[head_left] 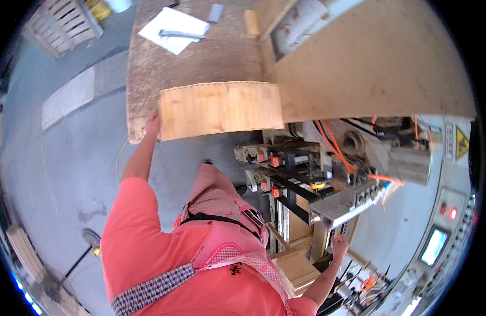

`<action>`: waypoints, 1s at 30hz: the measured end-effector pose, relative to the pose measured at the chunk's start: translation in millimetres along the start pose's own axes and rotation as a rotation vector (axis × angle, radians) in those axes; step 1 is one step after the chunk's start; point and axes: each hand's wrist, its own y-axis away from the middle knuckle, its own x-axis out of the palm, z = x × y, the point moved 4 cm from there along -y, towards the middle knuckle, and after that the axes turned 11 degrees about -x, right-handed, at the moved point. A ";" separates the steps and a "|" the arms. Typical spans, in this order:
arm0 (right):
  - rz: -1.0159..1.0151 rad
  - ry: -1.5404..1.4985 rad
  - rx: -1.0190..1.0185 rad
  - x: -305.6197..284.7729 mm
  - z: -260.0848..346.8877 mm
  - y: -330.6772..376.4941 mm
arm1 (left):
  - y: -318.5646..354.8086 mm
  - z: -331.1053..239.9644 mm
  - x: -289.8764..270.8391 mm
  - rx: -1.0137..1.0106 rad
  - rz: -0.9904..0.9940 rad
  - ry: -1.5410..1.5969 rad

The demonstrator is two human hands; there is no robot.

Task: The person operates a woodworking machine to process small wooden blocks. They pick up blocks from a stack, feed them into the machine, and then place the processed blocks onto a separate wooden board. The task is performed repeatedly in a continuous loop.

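Observation:
A pale wooden panel [222, 109], marked by seams across its width, lies along the near edge of a worn wooden table [200, 68]. Its far edge is finely notched. My left hand [154, 126] is closed against the panel's left end, with part of the fingers hidden. Out to the lower right, my right hand [339, 247] is curled beside the machine [337, 203], apart from the panel. Whatever lies in those curled fingers, if anything, is too small to make out.
White paper [172, 23] with a grey knife-like tool [183, 35] lies on the table's far part. A large brown board [374, 68] rises at right. Orange hoses [332, 142] run over the machine. Beyond stands a control panel with a lit screen [435, 246]. A slatted crate [61, 23] stands far left.

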 end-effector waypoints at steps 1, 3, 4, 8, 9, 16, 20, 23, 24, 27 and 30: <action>-0.033 0.043 -0.066 1.0 -7.9 8.7 | 1.6 0.1 10.1 -0.095 0.097 0.192; -0.109 -0.104 -0.035 0.5 3.2 12.9 | 8.1 0.2 11.9 -0.309 0.192 0.580; -0.125 -0.124 -0.045 -0.8 -11.3 11.0 | -9.6 19.0 0.7 -0.355 0.242 0.760; -0.166 -0.119 -0.021 7.4 -31.7 -0.4 | 53.8 25.7 -8.7 -0.234 0.000 0.909; -0.230 -0.054 -0.104 3.6 -36.7 -8.6 | 78.2 28.0 -6.4 -0.230 0.010 0.942; -0.333 -0.067 -0.122 -62.8 -42.6 -106.1 | 310.6 -49.0 50.3 -0.367 0.285 0.426; -0.515 -0.077 -0.269 -89.4 -78.3 -177.5 | 483.3 -216.9 118.5 0.331 0.527 0.151; -0.562 -0.117 -0.219 -102.1 -91.9 -238.9 | 601.3 -336.2 158.7 0.497 0.775 0.109; -0.702 -0.061 -0.318 -101.4 -104.3 -252.8 | 631.3 -364.2 177.1 0.569 0.852 0.105; -0.614 -0.005 -0.302 -116.0 -91.0 -289.5 | 680.5 -395.7 232.6 0.824 0.885 0.181; -0.508 0.094 -0.293 -107.2 -100.4 -324.5 | 699.7 -395.8 274.9 0.983 0.878 0.037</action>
